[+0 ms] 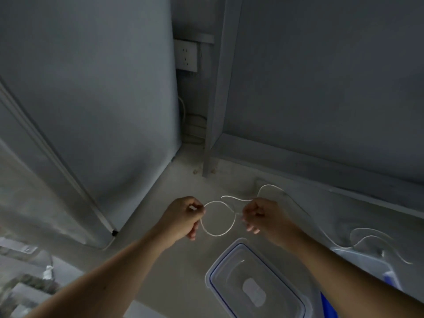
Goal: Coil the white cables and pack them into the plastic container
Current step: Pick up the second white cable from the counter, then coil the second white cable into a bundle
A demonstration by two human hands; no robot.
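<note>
Lightly, hands (pixel 181 218) (pixel 268 220) pinch thin white cable (pixel 218 234) loop.

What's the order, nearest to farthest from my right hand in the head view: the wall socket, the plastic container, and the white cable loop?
1. The white cable loop: pinched by the right hand, hanging just to its left.
2. The plastic container: on the floor, just below the hand.
3. The wall socket: far off, high on the back wall.
</note>
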